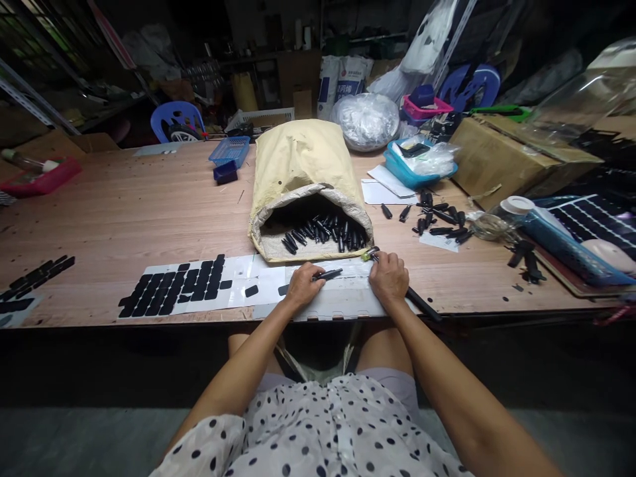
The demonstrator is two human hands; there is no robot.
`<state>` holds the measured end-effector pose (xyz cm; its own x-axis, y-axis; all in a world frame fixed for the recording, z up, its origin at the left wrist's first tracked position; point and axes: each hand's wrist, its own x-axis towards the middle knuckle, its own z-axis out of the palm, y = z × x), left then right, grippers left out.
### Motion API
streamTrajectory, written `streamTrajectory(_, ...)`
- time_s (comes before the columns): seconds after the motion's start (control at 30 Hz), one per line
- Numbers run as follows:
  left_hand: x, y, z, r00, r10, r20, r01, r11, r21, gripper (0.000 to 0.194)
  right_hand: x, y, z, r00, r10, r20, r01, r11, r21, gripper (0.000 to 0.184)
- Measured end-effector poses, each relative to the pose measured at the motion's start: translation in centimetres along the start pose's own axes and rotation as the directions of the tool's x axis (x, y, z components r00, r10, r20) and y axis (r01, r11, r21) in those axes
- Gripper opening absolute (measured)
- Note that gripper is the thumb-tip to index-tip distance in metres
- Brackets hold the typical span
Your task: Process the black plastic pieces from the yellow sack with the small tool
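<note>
A slim, tapered black piece [328, 273] is pinched between the fingertips of the left hand [304, 285], near the middle of the front edge of the table [149, 199]. A black-handled tool [422, 305] is gripped in the closed right hand [390, 277], its straight handle slanted toward that edge. Beyond them, glossy black parts [322, 228] are heaped inside a creased yellow sack [303, 159], whose folded-back mouth is turned toward the front edge. Flat, rounded black patches [161, 291] are arranged in rows along the edge's left half.
</note>
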<state>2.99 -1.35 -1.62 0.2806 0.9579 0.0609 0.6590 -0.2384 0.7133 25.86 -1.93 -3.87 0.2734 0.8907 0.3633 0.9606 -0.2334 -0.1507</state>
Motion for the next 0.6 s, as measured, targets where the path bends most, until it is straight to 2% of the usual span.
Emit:
streamTrajectory(0.27, 1.3, 1.8, 0.0, 0.999, 0.000, 0.044, -0.007, 0.986, 0.165, 0.018, 0.0, -0.1, -0.1, 1.000, 0.008, 0.003, -0.008, 1.000, -0.002, 0.025)
streamTrajectory(0.4, 2.5, 2.7, 0.4, 0.997, -0.018, 0.080, 0.006, 0.989, 0.151, 0.005, 0.0, -0.2, -0.2, 1.000, 0.002, 0.006, -0.002, 1.000, 0.001, 0.026)
streamTrajectory(0.47, 2.6, 3.0, 0.3, 0.994, -0.072, 0.078, 0.069, 0.997, 0.045, 0.005, 0.0, -0.3, -0.3, 1.000, 0.004, 0.010, -0.004, 1.000, 0.003, 0.026)
streamTrajectory(0.53, 2.5, 3.0, 0.1, 0.982, -0.171, 0.083, 0.183, 0.967, -0.176, 0.010, 0.0, -0.4, -0.4, 1.000, 0.006, 0.012, -0.006, 1.000, 0.009, 0.026)
streamTrajectory(0.6, 2.1, 2.8, -0.1, 0.951, -0.286, 0.122, 0.310, 0.838, -0.449, 0.014, 0.0, -0.4, -0.5, 1.000, 0.004, 0.018, -0.005, 1.000, 0.017, 0.026)
